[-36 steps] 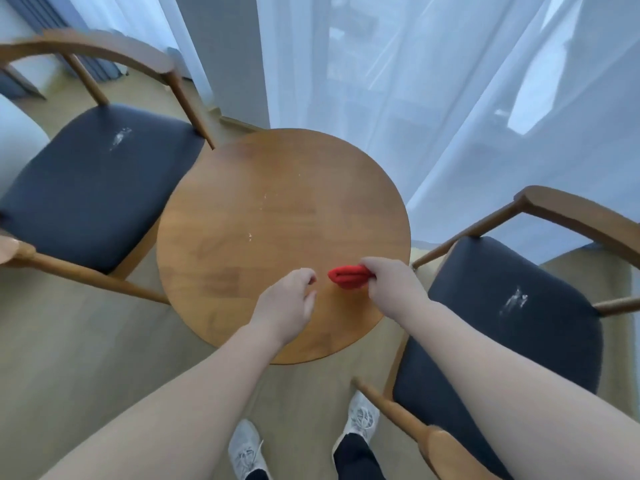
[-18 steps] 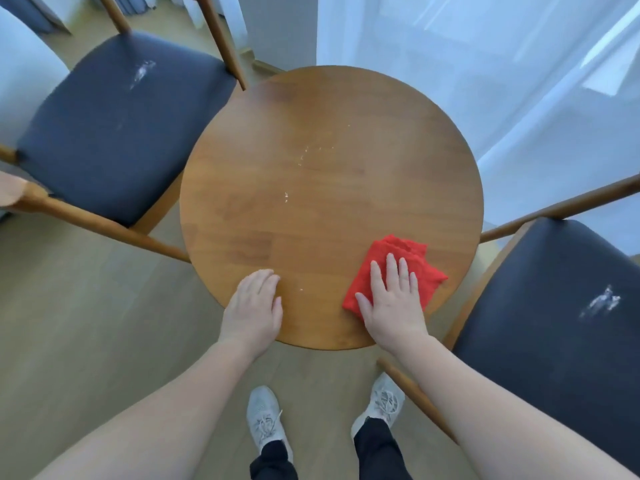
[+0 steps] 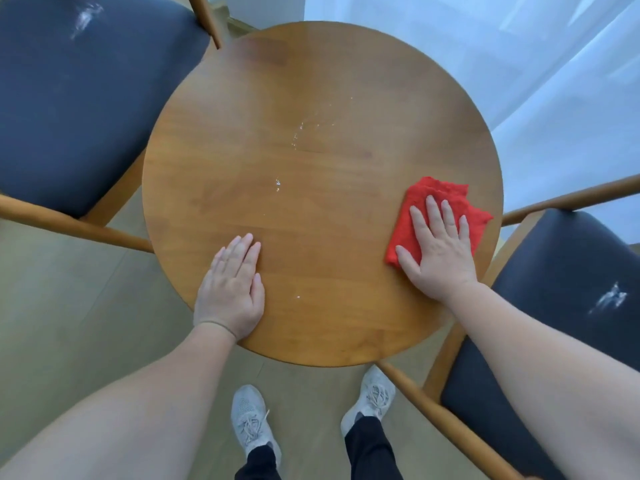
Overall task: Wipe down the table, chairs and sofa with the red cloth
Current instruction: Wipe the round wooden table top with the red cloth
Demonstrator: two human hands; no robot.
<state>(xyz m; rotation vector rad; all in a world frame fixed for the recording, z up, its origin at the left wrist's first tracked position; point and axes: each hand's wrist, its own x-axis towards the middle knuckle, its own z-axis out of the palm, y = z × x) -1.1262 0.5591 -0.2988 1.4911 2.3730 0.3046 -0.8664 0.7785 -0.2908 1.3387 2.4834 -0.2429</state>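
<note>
Right hand (image 3: 440,251) spread flat, pressing the folded red cloth (image 3: 441,194) onto the round worktop (image 3: 311,98) near its right edge; left hand (image 3: 230,289) flat and empty near the front edge, bracing. Best swept leftward with even pressure toward the white specks (image 3: 298,133) at the centre, gathering rather than scattering them. Both chairs (image 3: 79,109) cut off by the frame, sofa nowhere visible, smudges on the seats too blurred to identify.

- My left hand (image 3: 231,292) lies flat, palm down, fingers (image 3: 239,249) together and straight.
- My right hand (image 3: 440,251) lies flat, palm down, fingers (image 3: 433,213) spread.
- Both my forearms are bare, reaching forward.
</note>
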